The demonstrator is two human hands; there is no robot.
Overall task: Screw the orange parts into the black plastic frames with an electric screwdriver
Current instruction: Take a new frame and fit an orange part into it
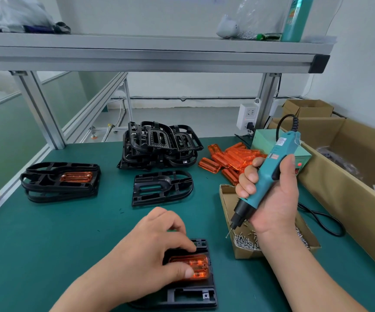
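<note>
View from the head camera. A black plastic frame [193, 296] lay flat at the near edge of the green tabletop [69, 233]. A translucent orange part [201, 264], ribbed and rounded at its corners, was seated in the recess of the frame. The left hand [159, 251] was laid over both, its curled fingers and thumb pinching the orange part in place. The right hand [269, 194] was closed around a teal electric screwdriver [269, 172], which was held tilted with its bit just above the screws in an open cardboard box [245, 251]. A single empty frame [161, 188] lay mid-tabletop. To its left a stack of frames [60, 190] was seen, the topmost carrying an orange insert. A loose heap of black frames [159, 145] was placed at the back, with a pile of orange parts [229, 158] just beside it, to the right.
</note>
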